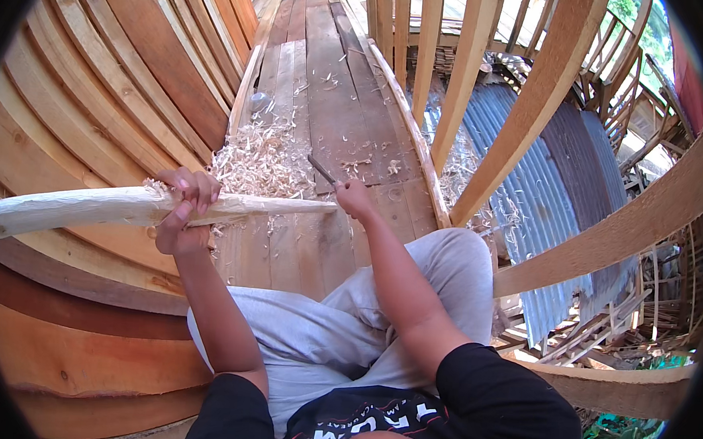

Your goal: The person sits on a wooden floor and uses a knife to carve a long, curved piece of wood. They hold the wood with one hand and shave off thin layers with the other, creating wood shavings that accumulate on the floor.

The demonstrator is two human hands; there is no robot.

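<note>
While the left hand (183, 209) is wrapped tight around a long pale pole (95, 205) that has been stripped to bare wood, the right hand (355, 198) is clenched on the handle of a knife (321, 170) whose dark blade points up and away from the person, just above the pole's thin end. The pole lies almost level across the left half of the view, its thick end running out toward the left rim and its tapered tip reaching to just beside the right hand. Both forearms come up from the lower edge, and the person's knees in light grey trousers (336, 331) sit beneath them, with a black shirt (469, 404) at the very bottom. Just beyond the hands a heap of pale wood shavings (262, 162) is spread over the plank floor (328, 73), thickest along the left side and thinning into scattered curls farther up the boards. To the left, curved planks (94, 91) of warm brown wood rise like the inside of a boat hull, close beside the pole. To the right, bare upright ribs (536, 94) curve up from the floor's edge, and through the gaps between them a sheet of grey corrugated metal (554, 192) lies below, with loose sticks and scraps (602, 331) around it and green leaves at the far upper right.
</note>
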